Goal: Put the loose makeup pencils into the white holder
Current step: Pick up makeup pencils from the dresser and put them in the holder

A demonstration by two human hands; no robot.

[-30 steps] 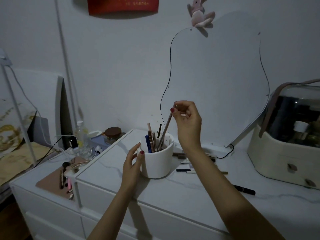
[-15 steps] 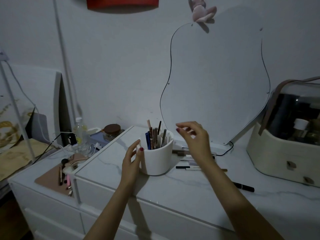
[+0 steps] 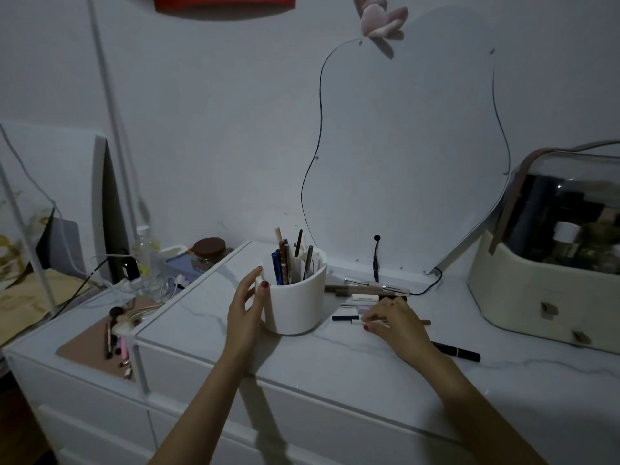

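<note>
The white holder [image 3: 297, 303] stands on the marble dresser top [image 3: 335, 357] with several pencils [image 3: 288, 263] upright in it. My left hand [image 3: 246, 303] rests against the holder's left side, fingers curved around it. To its right, several loose makeup pencils [image 3: 365, 292] lie flat on the dresser top. My right hand [image 3: 394, 318] is down among them, with its fingertips pinched on a thin white pencil [image 3: 357, 322]. A black pencil [image 3: 458, 352] lies further right, just beyond my right wrist.
A cream cosmetics case [image 3: 553, 263] with a clear lid stands at the right. A wavy mirror [image 3: 406, 156] leans on the wall behind, with a cable [image 3: 377, 260] at its foot. At the left are a lower shelf of brushes [image 3: 117, 333], a bottle [image 3: 146, 253] and a jar [image 3: 208, 253].
My right hand let go of a pencil into the holder, then dropped down and right onto the loose pencils on the top. My left hand stayed at the holder.
</note>
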